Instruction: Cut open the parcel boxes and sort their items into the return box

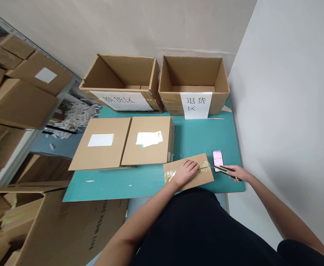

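A flat, narrow cardboard box [189, 184] lies at the table's front edge, close against my body. Clear tape runs along its top, wrinkled at both ends, with a dark seam down the middle. My left hand [186, 173] rests flat on top of the box, fingers stretched over the seam. In my right hand [236, 173] is a black-and-yellow utility knife [220, 169], gripped at its rear. The blade points left and meets the taped right end of the box. Just behind the knife, a phone [218, 158] with a pink screen lies on the table.
Two closed cardboard boxes [106, 155] with white labels stand on the green table [201, 133], left of centre. Behind them are two open cartons [117, 90] bearing paper signs. Shelves of boxes [20, 99] and a large carton [87, 221] flank the left; a white wall [286, 92] closes the right.
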Demonstrator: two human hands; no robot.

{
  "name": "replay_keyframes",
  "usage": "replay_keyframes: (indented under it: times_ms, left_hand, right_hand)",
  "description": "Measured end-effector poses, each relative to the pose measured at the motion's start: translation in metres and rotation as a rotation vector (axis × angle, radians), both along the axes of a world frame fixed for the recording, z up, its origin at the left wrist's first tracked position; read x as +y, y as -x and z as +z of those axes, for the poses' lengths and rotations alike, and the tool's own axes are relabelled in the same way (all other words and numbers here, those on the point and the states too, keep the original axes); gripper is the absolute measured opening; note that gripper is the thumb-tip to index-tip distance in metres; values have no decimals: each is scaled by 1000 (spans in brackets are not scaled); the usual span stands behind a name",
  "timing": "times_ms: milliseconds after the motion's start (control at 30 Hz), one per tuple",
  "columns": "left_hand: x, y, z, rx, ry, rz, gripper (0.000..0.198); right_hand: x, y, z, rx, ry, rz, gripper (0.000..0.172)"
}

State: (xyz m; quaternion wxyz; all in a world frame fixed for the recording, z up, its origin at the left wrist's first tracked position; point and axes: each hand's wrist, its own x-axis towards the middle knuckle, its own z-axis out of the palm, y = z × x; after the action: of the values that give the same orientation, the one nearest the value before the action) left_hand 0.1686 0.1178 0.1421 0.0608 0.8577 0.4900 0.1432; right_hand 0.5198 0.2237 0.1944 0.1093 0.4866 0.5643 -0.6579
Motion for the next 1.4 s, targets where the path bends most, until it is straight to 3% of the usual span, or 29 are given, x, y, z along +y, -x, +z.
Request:
replay_keyframes:
  times_ms: [300, 467, 633, 800, 1033, 1400]
  left_hand:
    - [-14, -1, 3, 108, 100, -117, 42]
    - [-19, -16, 7, 112, 141, 37, 35]
    - [-24, -32, 19, 162, 154, 161, 64]
    - [-29, -42, 31, 207, 163, 231, 67]
    - [-20, -48, 33, 161, 265, 270, 59]
    - [-20, -51, 41, 156, 422, 326, 92]
  right_hand:
    - [1, 5, -7, 15, -21, -27, 66]
    - [5, 14, -6, 3, -26, -44, 65]
    - [7, 19, -1, -16, -34, -18, 64]
    - [9, 14, -6, -9, -44, 1, 63]
    - [12, 12, -3, -26, -49, 29, 64]
    - [22, 11, -1, -5, -54, 64, 63]
